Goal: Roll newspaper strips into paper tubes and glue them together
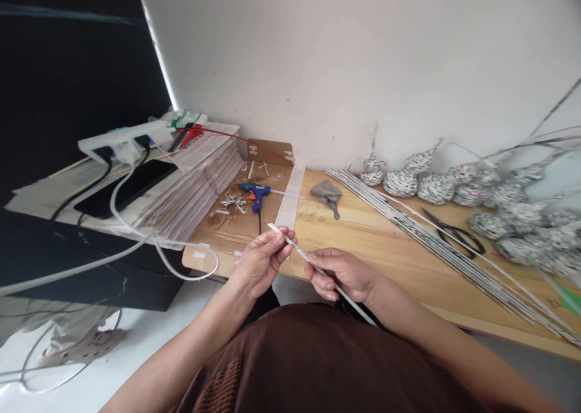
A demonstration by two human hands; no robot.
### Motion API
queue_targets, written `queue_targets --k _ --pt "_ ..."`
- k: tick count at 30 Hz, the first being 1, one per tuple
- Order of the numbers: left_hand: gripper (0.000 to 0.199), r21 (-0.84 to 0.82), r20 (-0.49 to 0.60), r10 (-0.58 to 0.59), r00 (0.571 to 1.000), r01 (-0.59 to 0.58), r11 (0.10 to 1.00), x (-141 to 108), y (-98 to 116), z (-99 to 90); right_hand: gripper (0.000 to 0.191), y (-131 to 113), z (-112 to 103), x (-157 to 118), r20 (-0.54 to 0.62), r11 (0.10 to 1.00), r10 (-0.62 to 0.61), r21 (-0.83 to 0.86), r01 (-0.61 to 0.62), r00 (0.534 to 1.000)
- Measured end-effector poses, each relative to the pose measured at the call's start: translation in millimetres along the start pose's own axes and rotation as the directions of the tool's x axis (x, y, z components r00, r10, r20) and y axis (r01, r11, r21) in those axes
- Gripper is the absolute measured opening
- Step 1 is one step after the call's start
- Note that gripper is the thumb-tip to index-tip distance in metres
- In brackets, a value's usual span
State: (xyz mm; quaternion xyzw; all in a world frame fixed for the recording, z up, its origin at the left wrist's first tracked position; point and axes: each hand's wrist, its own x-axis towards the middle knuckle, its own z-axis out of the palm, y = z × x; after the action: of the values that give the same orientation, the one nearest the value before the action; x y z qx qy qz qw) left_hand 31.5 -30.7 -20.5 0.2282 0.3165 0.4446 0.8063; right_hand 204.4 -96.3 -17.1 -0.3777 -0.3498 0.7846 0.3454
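Note:
A thin rolled paper tube (298,251) slants between my two hands, above the table's front edge. Close to its upper tip, my left hand (267,257) pinches it between thumb and fingers. Further down, my right hand (341,272) is closed around the same tube, whose lower end runs on toward my lap. Beyond my hands, a blue glue gun (258,195) lies on a cardboard sheet (222,231), among paper scraps (235,203). A bundle of similar paper tubes (408,228) stretches across the wooden table (376,243) to the right.
Black scissors (454,234) lie beside the bundle. Several woven paper gourd shapes (436,186) line the wall, and a grey cloth piece (325,195) rests mid-table. At left, a paper stack (195,189) carries a phone (127,188) and power strip (122,139); a white cable (170,274) loops off it.

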Motion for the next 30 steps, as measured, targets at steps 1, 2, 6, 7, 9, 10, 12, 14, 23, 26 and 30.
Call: queue_targets --k 1,2,6,7,9,10,12,14,23,26,30 --pt "0.009 0.002 -0.01 -0.002 1.0 0.002 1.0 1 0 0.3 0.034 1 -1 0 0.009 1.0 0.004 -0.008 -0.004 1.0" --pt "0.009 0.005 -0.022 0.001 1.0 0.0 1.0 1 -1 0.4 0.036 1 -2 0 0.015 1.0 0.003 -0.03 -0.002 1.0" --pt "0.011 0.008 -0.079 0.042 0.996 -0.042 0.999 7 0 -0.9 0.038 1 -5 -7 -0.094 0.92 -0.093 -0.39 0.05 0.991" --pt "0.011 0.008 -0.101 0.057 0.993 -0.056 0.998 8 0 -1.7 0.036 1 -5 -12 -0.149 0.849 -0.162 -0.525 0.061 0.975" --pt "0.013 0.012 -0.142 0.081 0.987 -0.08 0.997 11 1 -3.6 0.029 1 -7 -24 -0.229 0.665 -0.332 -0.744 0.055 0.915" --pt "0.013 0.017 -0.154 0.09 0.984 -0.088 0.996 12 1 -4.3 0.028 1 -8 -31 -0.243 0.582 -0.403 -0.812 0.043 0.882" --pt "0.013 0.029 -0.166 0.101 0.981 -0.097 0.995 15 1 -5.2 0.028 3 -11 -44 -0.244 0.471 -0.483 -0.882 0.015 0.841" --pt "0.012 0.038 -0.171 0.102 0.98 -0.097 0.995 17 0 -5.1 0.028 6 -16 -56 -0.245 0.416 -0.51 -0.909 -0.013 0.825" --pt "0.008 0.093 -0.137 0.126 0.983 -0.114 0.989 37 1 -5.5 0.027 11 -55 -94 -0.296 0.272 -0.637 -0.95 -0.152 0.712" --pt "0.016 0.167 -0.097 0.125 0.987 -0.108 0.98 39 0 -7.4 0.03 1 -77 -104 -0.346 0.247 -0.69 -0.938 -0.243 0.636" --pt "0.024 0.279 -0.079 0.17 0.982 -0.142 0.95 38 -4 -15.8 0.034 -16 -114 -110 -0.432 0.194 -0.779 -0.855 -0.48 0.454"
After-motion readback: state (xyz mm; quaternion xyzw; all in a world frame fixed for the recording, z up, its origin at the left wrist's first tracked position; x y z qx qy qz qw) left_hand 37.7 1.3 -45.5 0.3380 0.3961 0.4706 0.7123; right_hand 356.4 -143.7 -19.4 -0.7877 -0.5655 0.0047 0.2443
